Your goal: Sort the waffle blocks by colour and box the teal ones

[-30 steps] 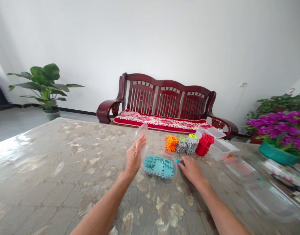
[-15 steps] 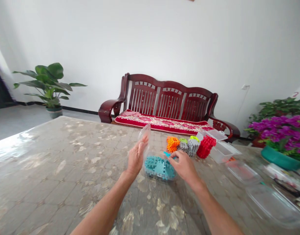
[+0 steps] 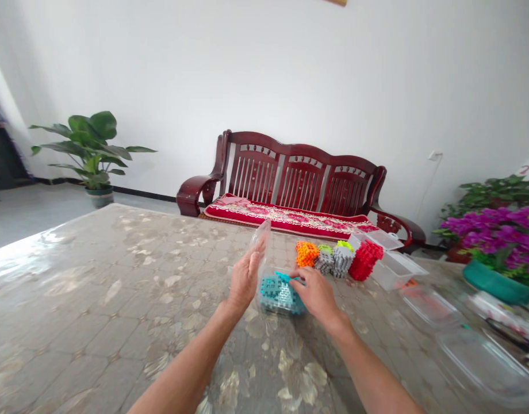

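A small clear plastic box [image 3: 268, 299] holds several teal interlocking blocks [image 3: 278, 292] on the patterned table [image 3: 118, 299]. Its clear lid [image 3: 263, 238] stands raised on the left side. My left hand [image 3: 245, 279] is flat against that lid with fingers stretched upward. My right hand [image 3: 314, 293] reaches over the box from the right, fingers pinched on a teal block [image 3: 285, 278] just above the others.
Behind the box stand orange [image 3: 305, 253], grey [image 3: 340, 260], green and red [image 3: 364, 260] block piles. An open clear box [image 3: 394, 265] and more clear containers [image 3: 484, 362] lie to the right. A flower pot [image 3: 497, 284] sits far right. A wooden bench [image 3: 299, 184] stands beyond.
My right hand lifted a teal block from the table right of the box and carried it left over the box. The left hand stayed on the lid. The view shifted slightly.
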The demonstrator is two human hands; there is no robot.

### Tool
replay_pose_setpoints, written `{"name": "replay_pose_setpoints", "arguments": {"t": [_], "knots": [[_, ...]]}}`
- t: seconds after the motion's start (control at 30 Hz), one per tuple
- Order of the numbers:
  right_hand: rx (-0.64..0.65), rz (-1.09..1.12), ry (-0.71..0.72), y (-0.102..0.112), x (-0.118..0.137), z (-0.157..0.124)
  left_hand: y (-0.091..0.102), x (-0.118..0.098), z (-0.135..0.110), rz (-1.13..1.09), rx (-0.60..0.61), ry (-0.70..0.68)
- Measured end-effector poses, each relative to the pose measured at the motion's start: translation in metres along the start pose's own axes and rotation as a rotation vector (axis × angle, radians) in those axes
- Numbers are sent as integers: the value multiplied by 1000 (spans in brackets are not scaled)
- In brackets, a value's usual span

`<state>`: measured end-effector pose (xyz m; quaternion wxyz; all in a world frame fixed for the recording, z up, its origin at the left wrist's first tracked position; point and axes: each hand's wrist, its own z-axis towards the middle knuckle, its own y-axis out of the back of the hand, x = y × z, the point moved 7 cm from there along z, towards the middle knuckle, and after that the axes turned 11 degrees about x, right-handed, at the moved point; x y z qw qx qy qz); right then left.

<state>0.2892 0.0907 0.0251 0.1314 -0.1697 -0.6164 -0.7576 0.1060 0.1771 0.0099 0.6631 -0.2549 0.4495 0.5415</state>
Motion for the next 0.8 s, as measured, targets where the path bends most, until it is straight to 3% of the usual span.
{"name": "replay_pose_setpoints", "arguments": {"t": [0.23,0.4,0.6,0.8], "knots": [[65,66,25,-9,4,11,-3,-7,-1,81,42,-33],[-99,355,-28,6,-21,3,-9,-25,-4,328,133,-89],[-261,866,-209,17,-72,-25,-49,-44,-19,700,379,-252],[-220,1185,-264,-3,-86,-34,-81,-46,-41,942,550,-311]]}}
